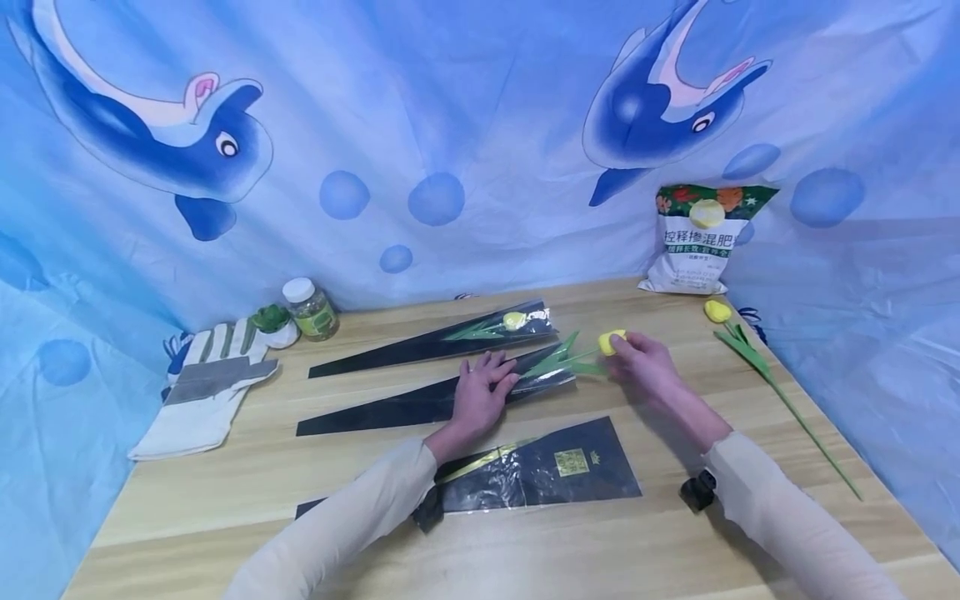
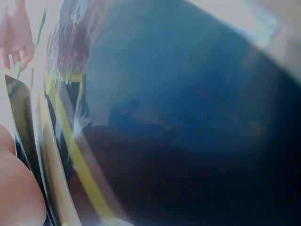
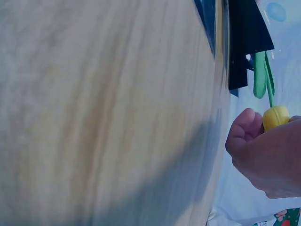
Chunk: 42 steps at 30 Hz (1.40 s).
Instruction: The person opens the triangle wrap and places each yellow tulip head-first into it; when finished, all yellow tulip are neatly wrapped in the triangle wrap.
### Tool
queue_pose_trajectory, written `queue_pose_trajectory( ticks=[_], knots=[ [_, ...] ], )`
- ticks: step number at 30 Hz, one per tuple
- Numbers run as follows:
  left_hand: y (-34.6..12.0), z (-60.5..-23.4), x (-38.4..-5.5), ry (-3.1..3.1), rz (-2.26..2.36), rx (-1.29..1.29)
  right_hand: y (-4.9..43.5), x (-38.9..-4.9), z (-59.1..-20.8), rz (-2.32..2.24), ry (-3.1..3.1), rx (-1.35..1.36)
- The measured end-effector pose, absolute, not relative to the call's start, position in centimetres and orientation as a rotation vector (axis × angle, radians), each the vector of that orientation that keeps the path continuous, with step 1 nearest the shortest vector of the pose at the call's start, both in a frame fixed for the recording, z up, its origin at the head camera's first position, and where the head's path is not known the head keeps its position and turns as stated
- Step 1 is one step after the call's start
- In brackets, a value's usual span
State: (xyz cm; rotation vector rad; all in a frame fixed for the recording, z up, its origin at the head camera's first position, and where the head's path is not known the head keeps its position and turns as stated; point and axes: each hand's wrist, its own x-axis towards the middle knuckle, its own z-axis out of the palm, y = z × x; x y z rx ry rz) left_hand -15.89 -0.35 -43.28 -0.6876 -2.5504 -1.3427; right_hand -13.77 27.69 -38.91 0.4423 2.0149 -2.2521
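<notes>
One yellow tulip [image 1: 607, 343] was pinched at its bloom by the right hand [image 1: 647, 362], its leaves at the open end of the middle black sleeve [image 1: 405, 406]. The left hand [image 1: 481, 396], fingers loosely spread, rested on that sleeve. Beyond lay an upper sleeve [image 1: 390, 348] with another tulip [image 1: 514, 321] inside; nearer the person, a gold-marked sleeve [image 1: 540, 479]. Farther out on the surface [image 1: 547, 554] were a loose tulip [image 1: 717, 312], a fertilizer bag [image 1: 692, 254], a glove [image 1: 204, 382], a jar [image 1: 315, 318] and a potted succulent [image 1: 276, 325].

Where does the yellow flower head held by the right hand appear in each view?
Head: yellow flower head, right of centre.
Left wrist: not visible.
Right wrist: yellow flower head near the right edge, about mid-height.
Shared landmark: the right hand, at upper left in the left wrist view.
</notes>
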Motion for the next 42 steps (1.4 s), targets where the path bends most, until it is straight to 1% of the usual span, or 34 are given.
queue_pose_trajectory(
  ticks=[6,15,25,36,42],
  knots=[
    [-0.8,-43.3,-15.5,-2.563,-1.307,-0.678,27.0,-13.7,-39.4,-2.124,2.195,0.372],
    [-0.6,-43.2,-15.5,-2.544,-1.304,-0.694,26.4,-13.7,-39.2,-1.984,2.284,0.343],
    [-0.2,-42.6,-16.1,-2.506,-1.312,-0.741,26.0,-14.3,-39.2,-1.877,2.391,0.296],
    [-0.3,-43.0,-16.4,-2.552,-1.3,-0.728,26.2,-14.6,-39.0,-1.957,2.274,0.3],
    [-0.2,-42.8,-16.4,-2.545,-1.307,-0.744,26.4,-14.8,-38.5,-1.909,2.33,0.265]
  ],
)
